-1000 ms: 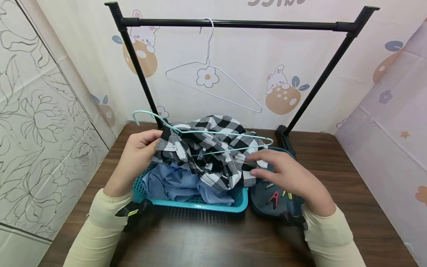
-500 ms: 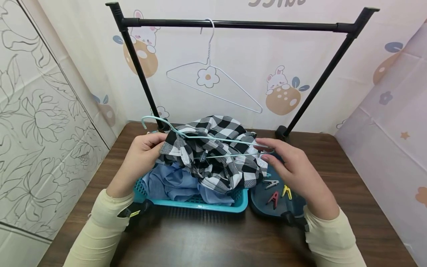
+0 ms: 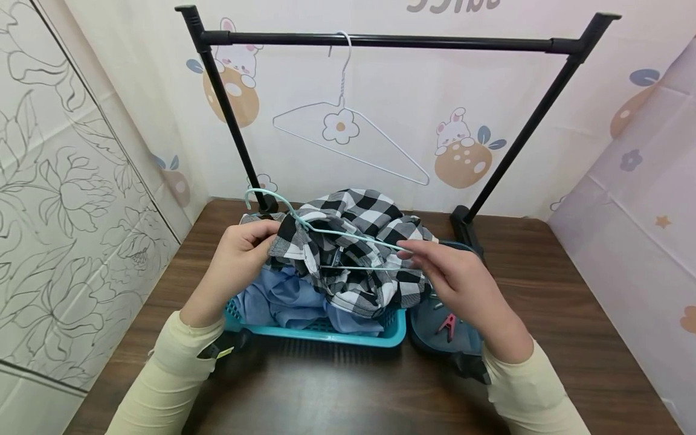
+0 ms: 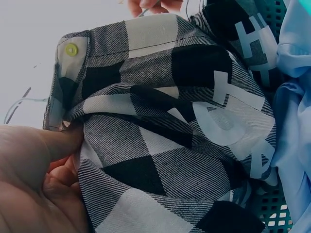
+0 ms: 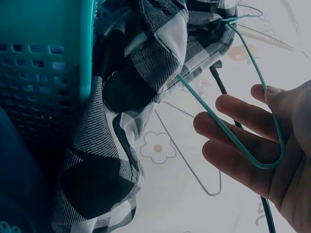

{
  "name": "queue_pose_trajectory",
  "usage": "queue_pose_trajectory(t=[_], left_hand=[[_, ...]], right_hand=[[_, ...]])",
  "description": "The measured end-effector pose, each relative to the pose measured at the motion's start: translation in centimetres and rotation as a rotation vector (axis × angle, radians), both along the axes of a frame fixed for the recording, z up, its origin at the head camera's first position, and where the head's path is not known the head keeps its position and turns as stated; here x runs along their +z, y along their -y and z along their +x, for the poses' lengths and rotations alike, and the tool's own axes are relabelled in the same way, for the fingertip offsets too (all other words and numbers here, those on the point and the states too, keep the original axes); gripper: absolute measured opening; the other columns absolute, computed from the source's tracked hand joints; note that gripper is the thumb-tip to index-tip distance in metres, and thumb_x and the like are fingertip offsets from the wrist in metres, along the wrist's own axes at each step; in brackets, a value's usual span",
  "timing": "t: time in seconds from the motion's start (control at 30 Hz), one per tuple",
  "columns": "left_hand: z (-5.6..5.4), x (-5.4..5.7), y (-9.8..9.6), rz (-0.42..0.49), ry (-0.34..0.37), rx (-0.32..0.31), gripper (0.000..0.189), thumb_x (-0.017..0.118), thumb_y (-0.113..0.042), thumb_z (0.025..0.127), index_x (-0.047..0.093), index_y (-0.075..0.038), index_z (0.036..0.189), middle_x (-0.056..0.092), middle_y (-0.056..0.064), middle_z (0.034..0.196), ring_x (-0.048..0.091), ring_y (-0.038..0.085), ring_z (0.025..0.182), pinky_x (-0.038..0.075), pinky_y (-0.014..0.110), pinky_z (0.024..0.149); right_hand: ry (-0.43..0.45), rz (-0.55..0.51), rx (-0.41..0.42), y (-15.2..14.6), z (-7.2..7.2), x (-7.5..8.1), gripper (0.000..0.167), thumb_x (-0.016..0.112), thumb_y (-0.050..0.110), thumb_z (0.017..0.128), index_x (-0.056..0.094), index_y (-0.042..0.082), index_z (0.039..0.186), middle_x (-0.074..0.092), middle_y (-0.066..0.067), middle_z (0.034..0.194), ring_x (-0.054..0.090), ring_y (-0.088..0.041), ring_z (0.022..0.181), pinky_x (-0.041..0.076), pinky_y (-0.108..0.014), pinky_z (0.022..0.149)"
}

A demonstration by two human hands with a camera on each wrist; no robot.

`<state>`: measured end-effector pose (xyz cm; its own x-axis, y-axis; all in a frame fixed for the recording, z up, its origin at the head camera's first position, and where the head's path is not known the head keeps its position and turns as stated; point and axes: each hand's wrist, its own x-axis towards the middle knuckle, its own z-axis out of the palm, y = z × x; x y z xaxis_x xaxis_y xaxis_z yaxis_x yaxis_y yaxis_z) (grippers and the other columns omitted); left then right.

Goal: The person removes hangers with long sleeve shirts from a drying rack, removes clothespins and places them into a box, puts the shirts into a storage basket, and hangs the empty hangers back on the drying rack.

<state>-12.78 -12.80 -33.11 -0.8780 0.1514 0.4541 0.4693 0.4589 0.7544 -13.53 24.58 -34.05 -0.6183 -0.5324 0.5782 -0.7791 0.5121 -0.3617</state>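
A black-and-white checked shirt [image 3: 375, 220] lies bunched over the teal basket [image 3: 348, 338]. My left hand [image 3: 239, 257] pinches its edge at the left; the left wrist view shows a yellow-green button [image 4: 71, 49] and white lettering near that edge. A light teal wire hanger [image 3: 348, 234] lies across the shirt, its hook pointing left. Its left shoulder is hidden in the cloth. My right hand [image 3: 457, 281] holds the hanger's right end, thumb against the wire and fingers behind it in the right wrist view. Blue cloth [image 3: 288, 296] sits in the basket beneath the shirt.
A black rack [image 3: 435, 41] stands behind, with a white wire hanger [image 3: 348, 151] on its bar. Right of the basket, partly under my right hand, sits a dark blue tray [image 3: 429, 338] holding a red clothespin [image 3: 448, 326].
My right hand has gone from beside the shirt to the hanger's right end and taken hold of it. The hanger's hook has shifted right. My left hand has moved slightly right with the shirt edge.
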Motion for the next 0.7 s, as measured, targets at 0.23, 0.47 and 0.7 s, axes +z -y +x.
queue_pose_trajectory(t=[0.23, 0.47, 0.7], left_hand=[[0.03, -0.04, -0.13, -0.019, -0.006, -0.004, 0.02, 0.061, 0.005, 0.098, 0.077, -0.002, 0.109, 0.069, 0.008, 0.086, 0.048, 0.015, 0.063, 0.039, 0.023, 0.054], [-0.05, -0.18, -0.22, -0.017, -0.018, -0.027, 0.019, 0.061, 0.003, 0.099, 0.077, -0.004, 0.109, 0.064, 0.005, 0.08, 0.045, 0.014, 0.06, 0.037, 0.024, 0.051], [-0.18, -0.35, -0.01, -0.018, -0.024, -0.04, 0.019, 0.062, 0.0, 0.1, 0.077, -0.007, 0.108, 0.069, 0.004, 0.086, 0.048, 0.015, 0.064, 0.04, 0.024, 0.052]], right_hand=[[0.006, -0.066, -0.019, 0.31, 0.12, 0.03, 0.031, 0.068, -0.013, 0.09, 0.069, 0.006, 0.115, 0.078, -0.003, 0.102, 0.076, -0.018, 0.088, 0.051, -0.008, 0.078], [0.012, -0.114, -0.078, 0.25, 0.29, 0.33, 0.024, 0.068, -0.01, 0.092, 0.069, 0.005, 0.111, 0.078, -0.002, 0.099, 0.074, -0.013, 0.081, 0.053, -0.01, 0.072], [0.019, -0.148, -0.108, -0.09, 0.37, 0.54, 0.022, 0.067, -0.008, 0.093, 0.07, 0.005, 0.111, 0.078, -0.003, 0.099, 0.072, -0.012, 0.075, 0.052, -0.011, 0.067]])
